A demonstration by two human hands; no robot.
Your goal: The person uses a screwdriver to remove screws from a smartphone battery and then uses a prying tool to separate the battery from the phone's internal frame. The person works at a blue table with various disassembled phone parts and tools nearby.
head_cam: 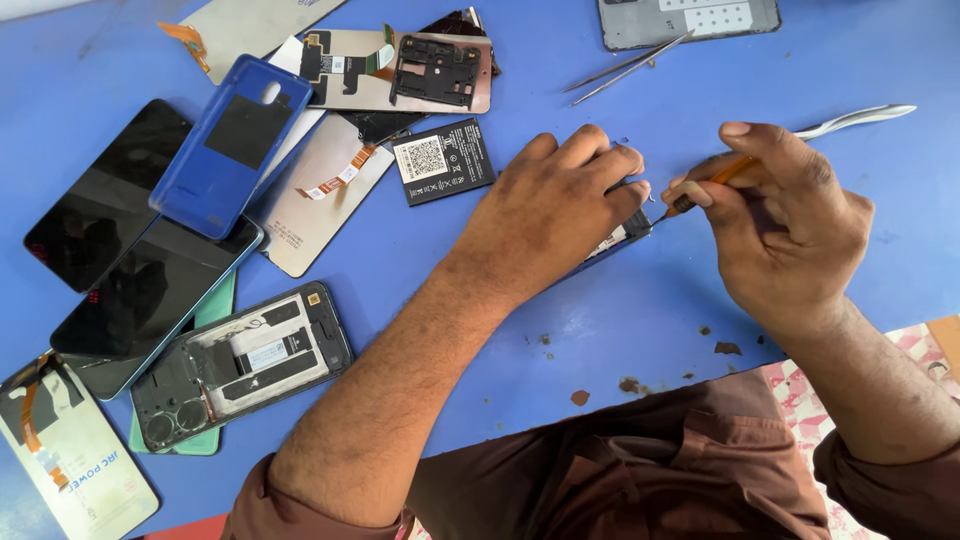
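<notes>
Blue counter (640, 330), scuffed w/ brown chips near the front edge; nothing of the room shows beyond it. Left hand (560, 205) lies palm-down, forearm slanting up from lower left, fingers curled over a small dark phone part (622, 238) and pressing it flat; only its right edge shows under the fingertips, just right of centre. Right hand (780, 220) comes in from the right, grip pinched shut on an orange-handled screwdriver (712, 183), thumb on top, tip angled down-left to the part's edge, right by the left fingertips. Metal tweezers (628, 68) lie above the hands, apart from them; a silvery pry tool (855, 118) pokes out behind the right hand. Black battery (442, 160) sits just left of the left hand. Further left: blue back cover (232, 145), dark screens (105, 195), an opened phone frame (245, 362), all well clear of the hands. Grey housing (690, 20) at top edge.
</notes>
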